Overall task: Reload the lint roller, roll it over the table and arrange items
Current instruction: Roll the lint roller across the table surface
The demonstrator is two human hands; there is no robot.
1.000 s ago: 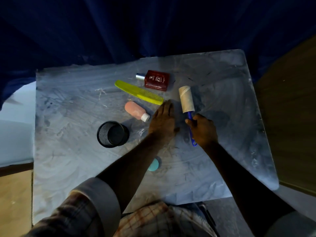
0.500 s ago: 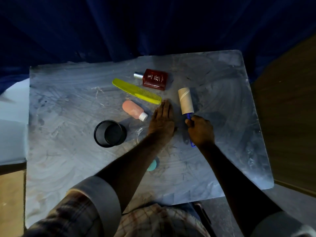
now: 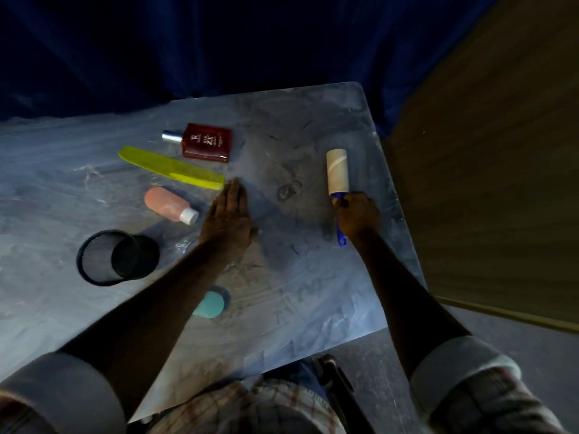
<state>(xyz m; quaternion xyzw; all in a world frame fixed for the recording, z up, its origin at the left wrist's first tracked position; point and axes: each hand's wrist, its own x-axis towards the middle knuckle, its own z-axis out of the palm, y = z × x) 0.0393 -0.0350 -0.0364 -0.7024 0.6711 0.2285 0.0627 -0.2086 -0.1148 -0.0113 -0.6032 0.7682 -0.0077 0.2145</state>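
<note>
Rolling step | right hand (image 3: 357,216) fisted round lint roller (image 3: 337,173) handle, now moved right, well apart from left hand (image 3: 228,216) | left fingers together, flat on table (image 3: 313,308) | coverage widening, arranging pending.

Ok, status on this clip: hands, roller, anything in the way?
Right hand shut on lint roller, roll on the table near its right edge. Left hand flat, open. Nothing in its way; comb and bottles lie left.
</note>
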